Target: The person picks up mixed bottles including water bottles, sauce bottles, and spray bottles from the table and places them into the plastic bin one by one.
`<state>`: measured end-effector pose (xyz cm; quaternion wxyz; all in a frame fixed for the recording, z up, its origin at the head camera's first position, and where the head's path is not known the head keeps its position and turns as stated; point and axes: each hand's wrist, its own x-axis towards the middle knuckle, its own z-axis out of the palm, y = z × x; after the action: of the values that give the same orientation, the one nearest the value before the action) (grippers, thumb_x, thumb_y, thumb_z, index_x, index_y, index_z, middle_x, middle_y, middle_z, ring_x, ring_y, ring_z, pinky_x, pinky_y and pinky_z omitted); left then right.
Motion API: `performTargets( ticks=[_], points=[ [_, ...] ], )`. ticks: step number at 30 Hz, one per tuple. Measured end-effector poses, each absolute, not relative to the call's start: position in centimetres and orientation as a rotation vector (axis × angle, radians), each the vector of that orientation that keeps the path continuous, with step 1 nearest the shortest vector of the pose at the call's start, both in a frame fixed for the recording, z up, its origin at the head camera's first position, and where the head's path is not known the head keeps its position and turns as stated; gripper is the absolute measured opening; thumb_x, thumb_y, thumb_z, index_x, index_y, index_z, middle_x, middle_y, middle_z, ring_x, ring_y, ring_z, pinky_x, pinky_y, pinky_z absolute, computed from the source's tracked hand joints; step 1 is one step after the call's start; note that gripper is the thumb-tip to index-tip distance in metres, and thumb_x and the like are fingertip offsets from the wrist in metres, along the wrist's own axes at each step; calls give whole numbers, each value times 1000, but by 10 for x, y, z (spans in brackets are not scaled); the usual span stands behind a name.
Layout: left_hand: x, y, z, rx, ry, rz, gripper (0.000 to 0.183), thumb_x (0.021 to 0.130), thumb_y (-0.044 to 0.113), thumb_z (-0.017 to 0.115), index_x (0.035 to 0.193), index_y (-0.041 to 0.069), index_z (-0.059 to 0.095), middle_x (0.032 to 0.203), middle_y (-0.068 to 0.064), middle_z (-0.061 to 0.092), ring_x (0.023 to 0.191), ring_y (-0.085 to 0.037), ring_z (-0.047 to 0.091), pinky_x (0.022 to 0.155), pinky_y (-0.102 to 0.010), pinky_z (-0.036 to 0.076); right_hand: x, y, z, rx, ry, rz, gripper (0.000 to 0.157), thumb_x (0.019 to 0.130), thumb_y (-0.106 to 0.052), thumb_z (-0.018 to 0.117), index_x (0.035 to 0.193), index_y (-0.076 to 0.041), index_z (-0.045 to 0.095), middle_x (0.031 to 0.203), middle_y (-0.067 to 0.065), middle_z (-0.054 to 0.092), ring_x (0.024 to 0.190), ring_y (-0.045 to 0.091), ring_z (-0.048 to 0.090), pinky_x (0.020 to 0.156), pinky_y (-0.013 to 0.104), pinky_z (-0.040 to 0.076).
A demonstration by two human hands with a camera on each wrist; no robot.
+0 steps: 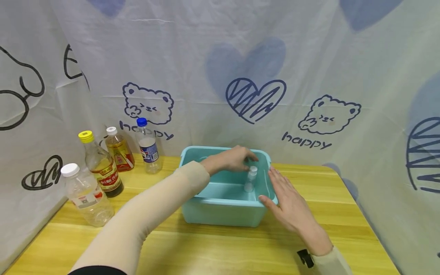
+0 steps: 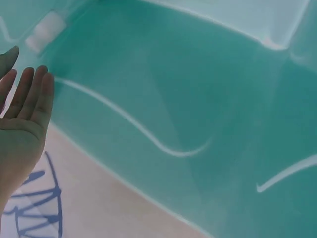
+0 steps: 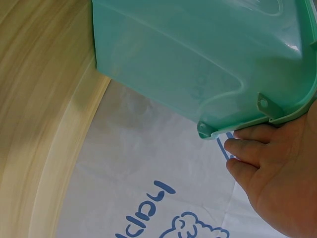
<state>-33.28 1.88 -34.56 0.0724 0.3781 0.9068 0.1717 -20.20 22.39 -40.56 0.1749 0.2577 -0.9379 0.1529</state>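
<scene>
My left hand (image 1: 233,158) reaches over a turquoise plastic bin (image 1: 220,212), fingers extended and slightly bent. Just past its fingertips, a small clear bottle (image 1: 250,182) with a white cap stands upright inside, near the right wall. The left wrist view shows that palm (image 2: 22,134) with nothing in it and the blurred white cap (image 2: 47,29) beyond the thumb. My right hand (image 1: 292,206) rests on the bin's right rim, fingers straight along the edge and thumb at the front corner. From the right wrist, its fingertips (image 3: 247,148) show at the rim's outer side.
To the left on the wooden table (image 1: 213,248) stand a clear white-capped bottle (image 1: 91,202), a yellow-capped sauce bottle (image 1: 106,172), a smaller amber bottle (image 1: 120,152) and a blue-capped Pepsi bottle (image 1: 149,152). A printed cloth (image 1: 206,126) hangs behind the table.
</scene>
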Motion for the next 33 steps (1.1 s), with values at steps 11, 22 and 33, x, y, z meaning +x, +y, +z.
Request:
performTargets(
  ticks=[11, 22, 33],
  points=[
    [-310, 6, -307, 1189, 3122, 389, 37, 92, 26, 62, 128, 19, 58, 123, 1, 57, 102, -15, 59, 81, -29, 53, -202, 224, -406, 723, -2653, 433, 75, 96, -48, 47, 150, -2, 20, 157, 10, 19, 143, 27, 20, 115, 45, 21],
    [-305, -26, -289, 1121, 3523, 278, 36, 92, 26, 58, 126, 16, 59, 120, -1, 59, 106, -20, 58, 85, -36, 50, -202, 222, -407, 719, -2649, 429, 75, 96, -48, 46, 150, -2, 20, 156, 11, 19, 143, 26, 19, 115, 46, 21],
    [-298, -63, -272, 1047, 3768, 683, 34, 90, 22, 61, 123, 12, 61, 119, -5, 61, 105, -24, 58, 79, -39, 50, -201, 222, -407, 711, -2659, 413, 76, 96, -49, 45, 151, -4, 18, 157, 10, 17, 144, 26, 18, 115, 46, 21]
  ],
)
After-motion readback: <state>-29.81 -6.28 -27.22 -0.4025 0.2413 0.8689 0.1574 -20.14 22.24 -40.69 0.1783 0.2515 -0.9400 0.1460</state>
